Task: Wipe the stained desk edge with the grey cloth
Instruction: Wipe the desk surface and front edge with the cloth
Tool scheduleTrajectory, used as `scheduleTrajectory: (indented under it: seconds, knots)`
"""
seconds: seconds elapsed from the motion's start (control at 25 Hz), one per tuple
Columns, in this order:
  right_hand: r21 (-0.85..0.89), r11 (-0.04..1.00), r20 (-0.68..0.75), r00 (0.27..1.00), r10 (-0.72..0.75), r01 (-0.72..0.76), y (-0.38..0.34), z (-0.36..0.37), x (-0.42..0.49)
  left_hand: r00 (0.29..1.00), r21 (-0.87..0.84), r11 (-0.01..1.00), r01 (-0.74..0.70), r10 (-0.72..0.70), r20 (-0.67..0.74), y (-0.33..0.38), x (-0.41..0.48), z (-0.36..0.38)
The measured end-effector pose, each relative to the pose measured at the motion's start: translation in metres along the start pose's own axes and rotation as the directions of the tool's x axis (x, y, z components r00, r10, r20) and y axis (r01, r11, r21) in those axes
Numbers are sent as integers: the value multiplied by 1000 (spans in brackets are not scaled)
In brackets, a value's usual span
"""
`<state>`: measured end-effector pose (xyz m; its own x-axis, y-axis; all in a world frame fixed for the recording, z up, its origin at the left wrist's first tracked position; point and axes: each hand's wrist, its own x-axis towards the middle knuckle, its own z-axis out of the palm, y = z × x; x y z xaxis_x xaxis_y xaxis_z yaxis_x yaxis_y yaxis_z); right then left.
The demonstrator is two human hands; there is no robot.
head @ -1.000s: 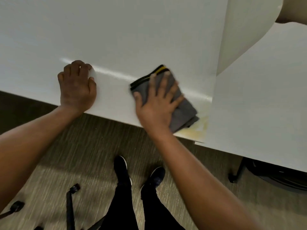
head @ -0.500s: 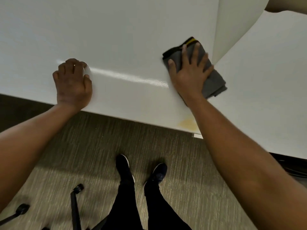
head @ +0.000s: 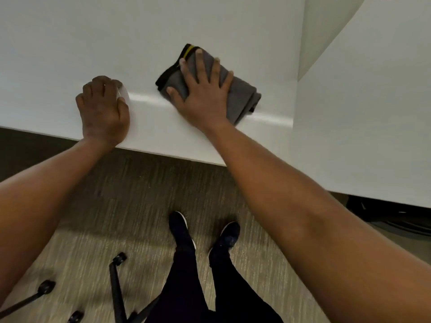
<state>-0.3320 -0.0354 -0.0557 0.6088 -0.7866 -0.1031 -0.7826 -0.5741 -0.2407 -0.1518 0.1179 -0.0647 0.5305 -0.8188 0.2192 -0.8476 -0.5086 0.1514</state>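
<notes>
A folded grey cloth (head: 242, 99) with a black and yellow hem lies flat on the white desk (head: 163, 26), a little back from the near edge. My right hand (head: 203, 89) presses down on it with fingers spread. My left hand (head: 102, 110) rests on the desk close to the edge, fingers curled under, holding nothing. My right forearm crosses the desk edge and hides the near right corner where the yellowish stain was seen earlier.
A second white desk (head: 363, 108) butts against the first on the right. Below the edge is grey-brown carpet (head: 144, 197), my dark shoes (head: 182, 227) and trousers, and black chair-base legs with castors (head: 116, 271) at the lower left.
My right hand slid the cloth from beside the stained corner back and to the right, then leftward toward the desk's middle. The left hand stayed planted.
</notes>
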Motion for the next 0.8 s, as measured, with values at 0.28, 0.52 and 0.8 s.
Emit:
scheduleTrajectory:
  seconds: [0.28,0.52,0.8]
  knots:
    - [35,945,-89,940,328,-326,117,-22,-84,1000,19,1000,-3,3,-3,0,-1,3]
    - [-44,976,-76,975,209,-213,16,15,-132,1000,26,1000,2,-2,8,0,0,2]
    - [-61,988,6,990,-143,143,30,0,-36,1000,22,1000,-12,12,-6,-4,-2,3]
